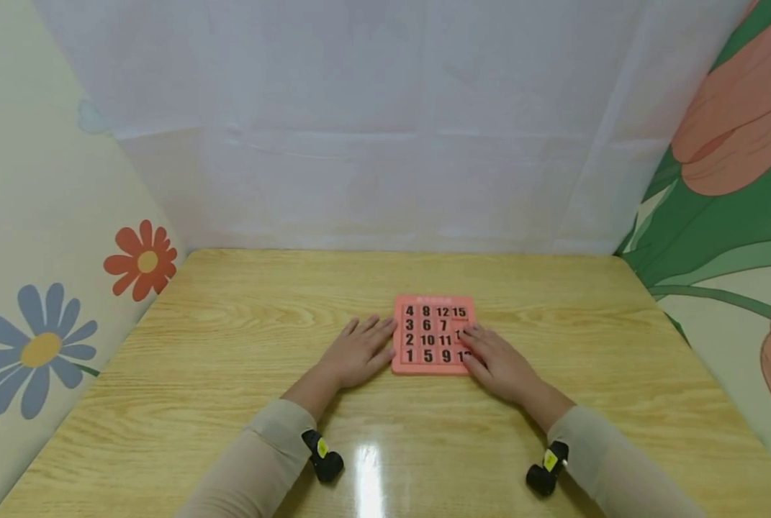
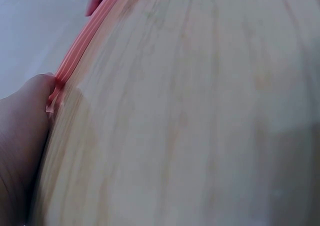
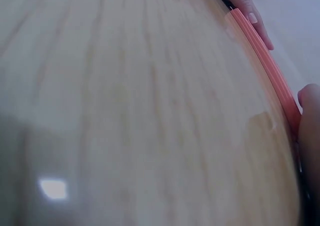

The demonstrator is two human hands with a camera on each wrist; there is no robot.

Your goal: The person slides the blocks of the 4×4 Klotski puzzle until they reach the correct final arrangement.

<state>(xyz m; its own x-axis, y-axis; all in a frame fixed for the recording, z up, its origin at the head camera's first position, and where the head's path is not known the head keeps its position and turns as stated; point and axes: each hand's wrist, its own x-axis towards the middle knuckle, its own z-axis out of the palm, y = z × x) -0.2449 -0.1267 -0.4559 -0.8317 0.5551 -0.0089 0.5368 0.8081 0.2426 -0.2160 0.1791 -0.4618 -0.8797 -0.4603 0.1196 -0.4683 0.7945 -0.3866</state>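
A coral-pink number slide puzzle (image 1: pixel 427 333) lies flat on the table, its black-numbered tiles facing up. Along its left edge rests my left hand (image 1: pixel 358 351), fingers fairly straight, thumb and fingertips touching the frame. My right hand (image 1: pixel 503 363) reaches over the right edge, its fingertips on the right-hand column below the 15 tile. Those fingers partly cover the lower tiles there, so their numbers cannot be read fully. In the left wrist view the puzzle's side (image 2: pixel 80 48) meets my left thumb (image 2: pixel 40 88). The right wrist view has the puzzle's side (image 3: pixel 265 61) beside my right thumb (image 3: pixel 310 98).
The wood-grain table (image 1: pixel 230 302) reaches back to a white cloth (image 1: pixel 385 144). Flower-patterned panels (image 1: pixel 29 216) flank it left and right. Black wrist cameras (image 1: pixel 325 458) sit on both sleeves. Light reflects off the table's front part.
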